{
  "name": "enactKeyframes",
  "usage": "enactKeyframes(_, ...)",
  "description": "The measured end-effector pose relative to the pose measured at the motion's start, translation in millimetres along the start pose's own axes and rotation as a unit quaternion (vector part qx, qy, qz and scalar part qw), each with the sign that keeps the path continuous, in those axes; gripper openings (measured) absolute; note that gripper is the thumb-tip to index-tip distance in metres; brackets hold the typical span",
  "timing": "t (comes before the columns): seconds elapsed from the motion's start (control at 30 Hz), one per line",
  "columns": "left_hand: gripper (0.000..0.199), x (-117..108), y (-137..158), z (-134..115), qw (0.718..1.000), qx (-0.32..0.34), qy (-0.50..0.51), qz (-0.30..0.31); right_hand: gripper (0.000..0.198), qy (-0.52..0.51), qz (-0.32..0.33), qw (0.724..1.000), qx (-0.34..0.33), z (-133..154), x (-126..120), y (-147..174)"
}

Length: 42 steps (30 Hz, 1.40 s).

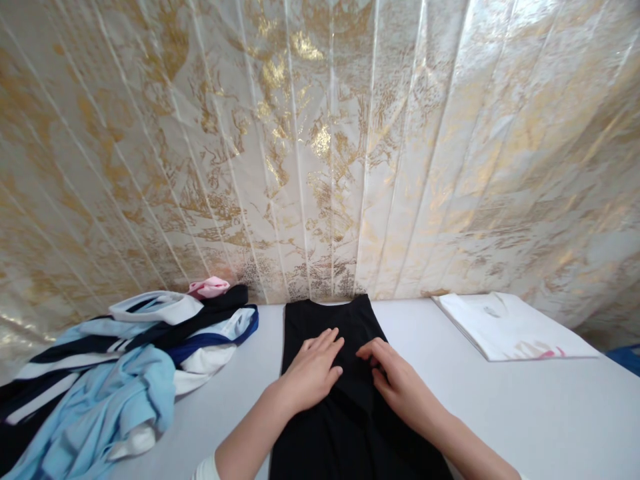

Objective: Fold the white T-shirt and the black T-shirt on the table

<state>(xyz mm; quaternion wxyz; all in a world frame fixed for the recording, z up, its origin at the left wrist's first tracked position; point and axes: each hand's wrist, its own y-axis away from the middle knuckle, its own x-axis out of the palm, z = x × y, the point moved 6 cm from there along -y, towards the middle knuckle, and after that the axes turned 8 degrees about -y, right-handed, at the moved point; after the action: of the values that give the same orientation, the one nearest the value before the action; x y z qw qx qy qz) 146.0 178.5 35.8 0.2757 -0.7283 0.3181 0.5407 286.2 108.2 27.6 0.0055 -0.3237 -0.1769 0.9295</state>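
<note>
A black garment lies lengthwise on the white table in front of me, its curved neckline at the far end. My left hand rests flat on its upper part, fingers stretched out and close together, thumb apart. Over the garment's right side is my right hand, its fingers bent and the thumb held apart from them. Nothing shows between those fingers; whether the fingertips press the cloth I cannot tell. The garment's near end runs out of the picture at the bottom.
At the left is a loose heap of clothes in light blue, black, white and navy, with a pink piece on top. A folded white shirt lies at the far right of the white table. Behind hangs a gold-patterned sheet.
</note>
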Motion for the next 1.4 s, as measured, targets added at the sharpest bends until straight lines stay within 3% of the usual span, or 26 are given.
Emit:
enactKeyframes(0.17, 0.054, 4, 13, -10, 0.998, 0.043, 0.034, 0.025, 0.052, -0.074, -0.025, 0.996, 0.049, -25, -16, -4)
enactKeyframes(0.3, 0.066, 4, 23, -35, 0.996, 0.08, 0.038, 0.021, 0.049, -0.122, -0.011, 0.992, 0.044, -21, -10, -4)
enactKeyframes(0.4, 0.052, 5, 23, -46, 0.997, 0.071, 0.018, -0.037, 0.046, -0.14, -0.003, 0.989, 0.038, -13, -4, -3)
enactKeyframes(0.53, 0.024, 0, 17, -41, 0.991, 0.025, 0.085, -0.096, 0.043, -0.151, 0.001, 0.987, 0.054, -8, -2, 0)
enactKeyframes(0.63, 0.022, -6, 13, -31, 0.978, -0.004, 0.168, -0.124, 0.037, -0.13, 0.008, 0.989, 0.071, -3, -2, 2)
enactKeyframes(0.77, 0.021, -8, 13, -25, 0.965, -0.031, 0.215, -0.147, 0.029, -0.03, -0.008, 0.998, 0.058, 9, 4, 5)
enactKeyframes(0.93, 0.015, -5, 14, -30, 0.966, -0.049, 0.198, -0.156, 0.022, 0.049, -0.044, 0.998, 0.017, 11, 10, 5)
enactKeyframes(1.2, 0.009, -2, 13, -31, 0.973, -0.071, 0.158, -0.15, 0.021, 0.094, -0.037, 0.995, 0.025, 8, 8, 6)
enactKeyframes(1.4, 0.02, 3, 17, -38, 0.984, -0.046, 0.11, -0.134, 0.026, 0.042, 0.005, 0.998, 0.044, 11, 9, 6)
